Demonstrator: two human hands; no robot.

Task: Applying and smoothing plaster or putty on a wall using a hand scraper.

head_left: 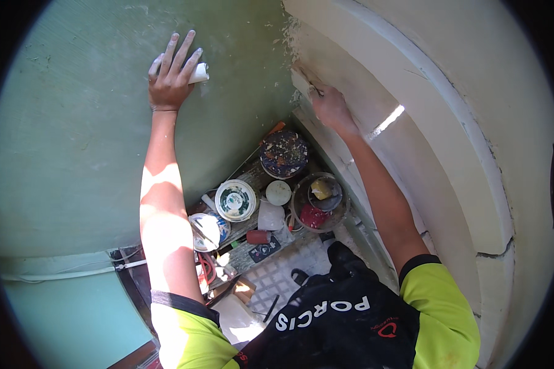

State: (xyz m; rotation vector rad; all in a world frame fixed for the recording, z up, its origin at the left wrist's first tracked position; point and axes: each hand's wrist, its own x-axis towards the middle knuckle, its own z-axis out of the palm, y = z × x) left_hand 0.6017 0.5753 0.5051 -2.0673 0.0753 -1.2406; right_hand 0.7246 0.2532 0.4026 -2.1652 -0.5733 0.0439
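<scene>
On the green wall (pixel 92 154), my left hand (pixel 171 77) lies with its fingers stretched upward. It keeps a white rolled piece (pixel 199 73) under the palm, with one end showing beyond the little-finger side; white dust coats the fingertips. Over by the corner, my right hand (pixel 332 109) is closed against the pale moulded surface (pixel 375 98). A thin dark edge shows at its fingers, beside a brownish patch, but what it grips is too unclear to name. Flaked, chipped paint (pixel 291 43) runs down the corner between the two surfaces.
Below me, wooden planks (pixel 243 255) carry a paint-spattered bucket (pixel 284 153), a white-lidded tub (pixel 236 200), a clear bucket (pixel 345 209) with a red item inside, and a red roll (pixel 258 237). A white pipe (pixel 74 275) runs along the lower left. Cracks mark the curved moulding (pixel 495 253).
</scene>
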